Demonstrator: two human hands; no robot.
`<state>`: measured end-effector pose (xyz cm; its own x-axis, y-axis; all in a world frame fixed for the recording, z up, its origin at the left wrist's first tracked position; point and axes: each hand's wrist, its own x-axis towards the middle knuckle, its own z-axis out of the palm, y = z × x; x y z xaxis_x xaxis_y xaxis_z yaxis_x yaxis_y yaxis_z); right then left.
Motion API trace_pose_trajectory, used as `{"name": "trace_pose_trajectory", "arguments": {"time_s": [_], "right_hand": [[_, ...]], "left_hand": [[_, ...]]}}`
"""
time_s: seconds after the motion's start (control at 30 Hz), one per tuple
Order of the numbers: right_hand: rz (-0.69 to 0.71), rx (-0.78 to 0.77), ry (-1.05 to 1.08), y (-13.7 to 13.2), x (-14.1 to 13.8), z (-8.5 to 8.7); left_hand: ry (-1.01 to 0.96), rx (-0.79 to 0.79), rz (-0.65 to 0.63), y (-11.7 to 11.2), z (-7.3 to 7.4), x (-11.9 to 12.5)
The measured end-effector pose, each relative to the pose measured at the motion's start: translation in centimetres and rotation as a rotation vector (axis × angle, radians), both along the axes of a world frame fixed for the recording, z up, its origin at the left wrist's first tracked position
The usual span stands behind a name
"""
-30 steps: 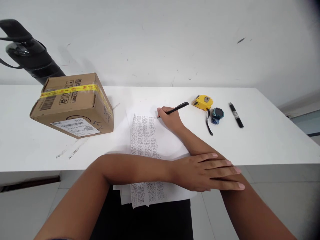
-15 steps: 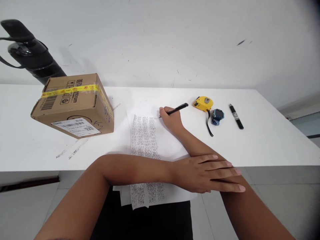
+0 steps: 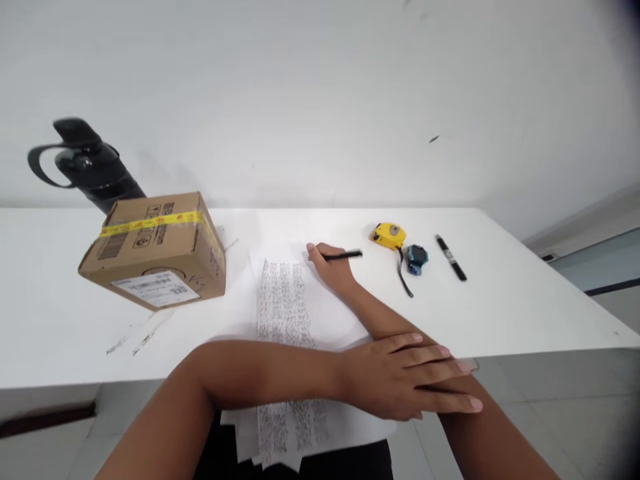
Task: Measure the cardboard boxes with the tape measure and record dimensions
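Observation:
My right hand point(image 3: 333, 267) pinches a black pen point(image 3: 345, 255) with its tip at the top of a white sheet of paper point(image 3: 295, 313) covered in dense handwriting. The sheet lies on the white table point(image 3: 500, 300) and hangs over its near edge. My left hand point(image 3: 405, 383) lies flat with fingers stretched out, crossing over my right forearm and pressing the lower part of the paper. The picture is slightly blurred.
A taped cardboard box point(image 3: 155, 250) stands left of the paper, with a black bottle point(image 3: 87, 167) behind it. Right of the pen lie a yellow tape measure point(image 3: 389, 235), a blue smartwatch point(image 3: 415, 258) and a black marker point(image 3: 451, 257). A white wall backs the table.
The view has tilted up, so everything sits lower in the picture. My right hand with the pen has shifted slightly left at the top of the sheet. The left hand stays put.

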<state>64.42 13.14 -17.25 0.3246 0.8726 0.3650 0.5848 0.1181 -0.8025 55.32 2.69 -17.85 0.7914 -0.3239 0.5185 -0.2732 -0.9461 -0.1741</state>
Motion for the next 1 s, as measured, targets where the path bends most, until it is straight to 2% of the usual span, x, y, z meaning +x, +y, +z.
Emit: {"name": "trace_pose_trajectory", "arguments": {"time_s": [0.13,0.23,0.33,0.4,0.47,0.53,0.6,0.67,0.77,0.83,0.9,0.93,1.0], "right_hand": [[-0.109,0.12,-0.273,0.5,0.3,0.2],[-0.11,-0.009,-0.559,1.3,0.7,0.2],[-0.156,-0.09,-0.728,1.9,1.9,0.7],[-0.319,-0.073,-0.732,2.1,3.4,1.1],[-0.546,-0.089,-0.703,2.2,5.1,1.1],[-0.721,-0.197,-0.679,2.3,6.7,0.6],[-0.775,-0.351,-0.647,2.4,7.7,0.0],[-0.755,-0.442,-0.635,2.4,8.1,-0.4],[-0.681,-0.401,-0.662,2.0,8.1,-0.3],[-0.644,-0.343,-0.663,1.8,8.1,-0.1],[-0.633,-0.311,-0.638,1.8,8.3,0.0],[-0.635,-0.309,-0.617,1.9,8.4,-0.1],[-0.653,-0.325,-0.576,2.0,8.5,-0.4]], "left_hand": [[-0.031,0.041,0.018,0.4,0.5,-0.4],[-0.094,0.077,0.048,0.5,-0.2,-0.1],[-0.227,0.114,0.157,0.4,-1.7,0.8],[-0.379,0.103,0.216,0.6,-2.8,1.7],[-0.512,0.101,0.237,1.0,-3.8,2.6],[-0.564,0.11,0.257,1.3,-4.5,3.3],[-0.539,0.1,0.29,1.6,-4.9,3.6],[-0.488,0.056,0.313,1.9,-4.8,3.5],[-0.457,-0.025,0.313,2.6,-2.7,2.3],[-0.491,-0.012,0.296,3.4,0.0,0.5],[-0.524,0.112,0.287,4.7,3.1,-2.4],[-0.568,0.146,0.351,5.5,4.7,-4.3],[-0.715,0.105,0.613,7.0,7.6,-8.8]]}}
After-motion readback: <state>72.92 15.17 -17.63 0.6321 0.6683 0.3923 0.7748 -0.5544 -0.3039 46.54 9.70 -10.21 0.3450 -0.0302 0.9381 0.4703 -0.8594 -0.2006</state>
